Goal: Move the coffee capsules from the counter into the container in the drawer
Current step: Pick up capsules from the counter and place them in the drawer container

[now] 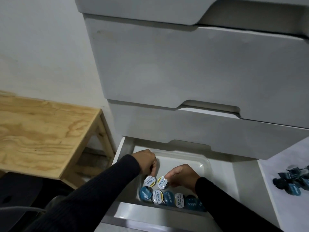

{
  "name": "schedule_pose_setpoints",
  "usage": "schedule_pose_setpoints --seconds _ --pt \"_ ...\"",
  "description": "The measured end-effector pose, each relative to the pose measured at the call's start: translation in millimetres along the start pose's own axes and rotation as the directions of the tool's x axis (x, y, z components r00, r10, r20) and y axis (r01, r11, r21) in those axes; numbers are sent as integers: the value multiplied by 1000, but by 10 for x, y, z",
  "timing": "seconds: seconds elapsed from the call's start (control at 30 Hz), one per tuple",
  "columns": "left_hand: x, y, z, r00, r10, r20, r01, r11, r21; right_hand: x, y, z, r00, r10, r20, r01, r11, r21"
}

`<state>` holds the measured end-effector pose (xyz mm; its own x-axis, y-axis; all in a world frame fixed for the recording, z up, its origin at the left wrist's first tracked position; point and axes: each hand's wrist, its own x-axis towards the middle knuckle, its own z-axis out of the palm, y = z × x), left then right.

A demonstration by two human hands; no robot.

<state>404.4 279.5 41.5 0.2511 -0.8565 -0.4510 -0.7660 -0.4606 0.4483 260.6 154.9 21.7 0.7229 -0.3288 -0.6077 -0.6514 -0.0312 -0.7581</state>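
Observation:
A white container (203,162) sits inside the open bottom drawer (222,180). Along its near wall lies a row of several capsules (168,198), some blue-lidded, some white-lidded. My left hand (147,162) pinches a white-lidded capsule (149,181) by its rim, low inside the container. Beside it, my right hand (181,175) grips a second white-lidded capsule (161,182) the same way. Both held capsules hang just behind the row. Several dark capsules (291,180) lie in a heap on the white counter (284,164) at the right edge.
Closed white drawer fronts (192,64) rise above the open drawer and overhang its back. A wooden table (41,131) stands to the left, beside the white wall. A dark chair (20,198) sits at the lower left.

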Motion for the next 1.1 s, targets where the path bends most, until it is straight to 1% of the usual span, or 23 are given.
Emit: schedule_pose_setpoints --seconds 0.13,0.3,0.5,0.73,0.8,0.9,1.0,1.1 --pt "-25 6 -10 1000 -6 1 6 1000 19 17 -36 44 1000 11 26 -10 1000 -22" --pt "-63 33 -32 1000 3 0 -3 999 39 25 -59 75 1000 11 25 -9 998 -67" --pt "-84 57 -29 1000 -21 -12 22 997 73 31 -50 81 1000 -7 22 10 992 -123" --pt "-190 106 -48 995 -29 -95 41 992 123 -34 -28 84 996 -88 13 89 973 -213" --pt "-239 132 -54 991 -41 -129 62 985 161 -59 -39 91 991 -132 -20 119 942 -314" --pt "-313 184 6 975 -109 -194 145 973 180 -121 -86 96 979 -201 -44 157 866 -474" --pt "-402 290 134 934 -173 -311 213 972 98 -201 -94 124 952 -305 -34 216 745 -632" --pt "-464 445 280 868 -210 -451 248 968 26 -295 -50 158 896 -435 -85 235 629 -741"
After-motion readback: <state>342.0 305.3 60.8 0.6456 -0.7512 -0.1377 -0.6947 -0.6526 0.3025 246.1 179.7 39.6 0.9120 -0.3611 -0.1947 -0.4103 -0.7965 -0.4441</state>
